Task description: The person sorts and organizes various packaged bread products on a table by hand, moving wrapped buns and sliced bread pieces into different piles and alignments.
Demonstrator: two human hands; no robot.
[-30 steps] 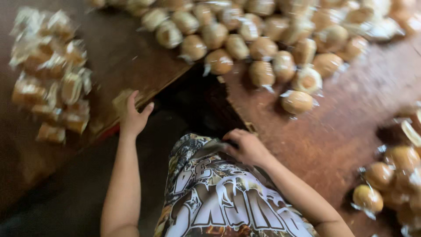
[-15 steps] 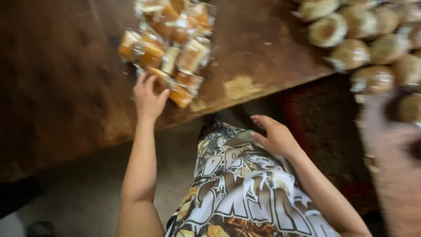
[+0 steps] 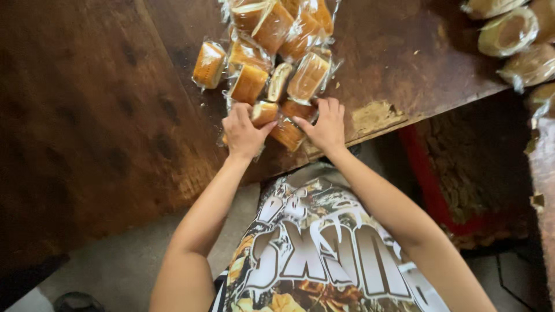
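Plastic-wrapped cakes (image 3: pixel 272 118) at the table (image 3: pixel 104 133) edge sit gripped between left hand (image 3: pixel 243 132) and right hand (image 3: pixel 326 124), fingers curled on the nearest packs, seemingly mid-gathering; lifting them next needs firmer hold.

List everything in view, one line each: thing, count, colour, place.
wrapped cake slices: about ten, golden-brown in clear film, piled at the table's near edge, top centre
wrapped round buns: at least four, pale tan in clear film, top right corner
table: one, dark worn brown wood, filling the left and top
chipped patch: one, pale, on the table edge right of the hands
floor: grey, below the table
printed shirt: one, black, white and yellow, bottom centre
left hand: on a slice at the pile's front
right hand: on the neighbouring slices
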